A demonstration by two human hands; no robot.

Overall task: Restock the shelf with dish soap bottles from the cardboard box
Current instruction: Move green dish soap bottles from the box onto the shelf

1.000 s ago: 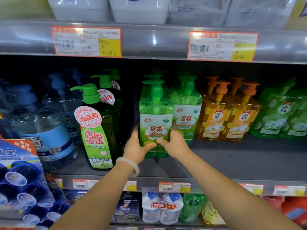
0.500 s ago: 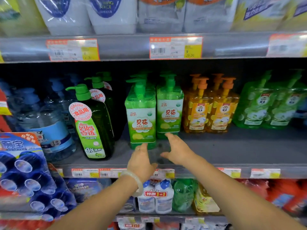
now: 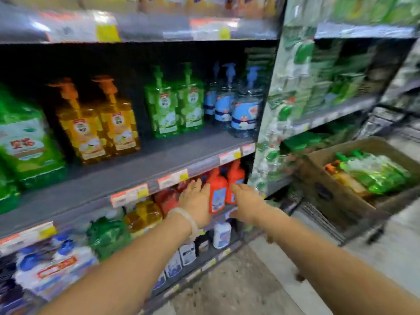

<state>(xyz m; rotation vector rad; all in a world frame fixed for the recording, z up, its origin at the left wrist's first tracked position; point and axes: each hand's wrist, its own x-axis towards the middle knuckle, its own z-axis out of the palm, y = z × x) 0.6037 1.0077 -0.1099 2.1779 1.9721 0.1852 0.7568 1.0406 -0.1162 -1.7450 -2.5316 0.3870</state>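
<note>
Both hands, left (image 3: 196, 201) and right (image 3: 246, 206), are leaving the shelf (image 3: 136, 176), fingers released, empty. Box (image 3: 336, 192) bottles (image 3: 375, 171), right: probably heavy, slick; grip bodies.

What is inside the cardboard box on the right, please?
The cardboard box holds green bottles lying packed together, with an orange-capped amber bottle beside them. Whatever lies beneath them is covered.

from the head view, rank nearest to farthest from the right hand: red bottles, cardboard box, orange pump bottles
From the right hand:
1. Red bottles, just past its fingers, on the lower shelf.
2. Cardboard box, to the right, in the cart.
3. Orange pump bottles, up left on the middle shelf.
</note>
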